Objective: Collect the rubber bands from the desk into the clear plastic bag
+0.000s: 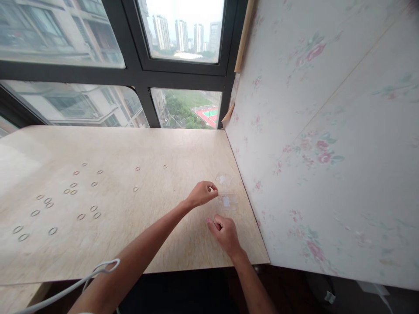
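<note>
My left hand (203, 193) hovers over the right part of a pale marble-patterned table (131, 244), its fingers pinched together on something too small to make out. Just right of it lies a small clear plastic box (227, 201) with a tiny item inside. A second clear piece (222, 178) lies a little farther back. My right hand (224, 232) rests nearer the table's front edge, fingers curled closed on something I cannot make out. Several small metal rings (72, 192) are scattered over the left half of the table.
A wall with floral wallpaper (327, 152) rises along the table's right edge. Dark-framed windows (140, 74) stand behind the table. A white cable (81, 281) loops across the front left edge. A few stray rings (135, 189) lie mid-table.
</note>
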Available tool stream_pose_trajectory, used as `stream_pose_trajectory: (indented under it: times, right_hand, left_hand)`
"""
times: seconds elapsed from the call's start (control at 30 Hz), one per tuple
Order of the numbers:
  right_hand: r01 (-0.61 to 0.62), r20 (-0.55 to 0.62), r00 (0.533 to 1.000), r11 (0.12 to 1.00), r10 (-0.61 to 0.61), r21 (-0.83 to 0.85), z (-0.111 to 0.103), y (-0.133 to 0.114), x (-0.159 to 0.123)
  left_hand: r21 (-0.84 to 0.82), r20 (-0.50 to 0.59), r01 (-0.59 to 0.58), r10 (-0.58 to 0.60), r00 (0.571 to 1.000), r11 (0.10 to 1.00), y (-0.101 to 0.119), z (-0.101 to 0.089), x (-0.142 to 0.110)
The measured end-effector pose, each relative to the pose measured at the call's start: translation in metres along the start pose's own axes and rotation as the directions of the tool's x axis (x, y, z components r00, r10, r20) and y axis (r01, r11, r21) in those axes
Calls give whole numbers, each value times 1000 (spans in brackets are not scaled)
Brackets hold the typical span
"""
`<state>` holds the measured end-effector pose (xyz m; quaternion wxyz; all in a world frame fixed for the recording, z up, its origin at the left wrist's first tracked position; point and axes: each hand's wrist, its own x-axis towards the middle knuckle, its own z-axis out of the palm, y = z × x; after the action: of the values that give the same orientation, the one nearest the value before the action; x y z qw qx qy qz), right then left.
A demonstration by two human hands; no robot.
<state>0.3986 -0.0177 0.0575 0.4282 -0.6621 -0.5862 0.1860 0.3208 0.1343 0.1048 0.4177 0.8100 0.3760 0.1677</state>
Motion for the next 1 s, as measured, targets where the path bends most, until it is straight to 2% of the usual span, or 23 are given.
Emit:
stream_pose_trajectory:
  times: [0.13, 0.27, 0.33, 0.4, 0.5, 0.67, 0.73, 0.83, 0.9, 1.0]
  right_hand:
    - [6, 8, 1000, 1000, -6, -16, 0, 0, -1]
    - [10, 16, 1000, 1000, -10, -16, 0, 0, -1]
    - [6, 17, 1000, 1000, -6, -5, -1, 1, -1]
    - [1, 16, 1000, 1000, -1, 9, 0, 1, -2]
    - [-12, 22, 1000, 1000, 12, 23, 1, 3, -2]
    - [-22, 51, 998, 999, 23, -26, 0, 6, 0]
    - [-29, 80, 996, 997, 34, -70, 0, 6, 2]
    - [-44, 130, 990, 996, 53, -72, 6, -2, 8]
    - [-39, 164, 985, 999, 44, -30, 16, -16, 12]
    - [5, 237, 971, 999, -16, 45, 41, -46, 23]
  left_hand:
    - [-21, -46, 57, -58, 997, 998, -14, -10, -7]
    - [-2, -143, 139, -137, 980, 990, -37, -20, -25]
    - [77, -219, 158, -138, 966, 984, -49, -26, -37]
    - [227, -304, 194, -120, 945, 954, -62, -34, -51]
    - [433, -386, 299, -125, 914, 850, -82, -51, -74]
    - [519, -420, 413, -198, 886, 749, -108, -78, -117]
    - [531, -421, 413, -192, 887, 740, -113, -82, -135]
    - [562, -401, 352, -125, 907, 749, -117, -78, -154]
    - [568, -390, 307, -79, 918, 764, -119, -75, -160]
    - [529, -416, 292, -57, 908, 797, -120, -72, -160]
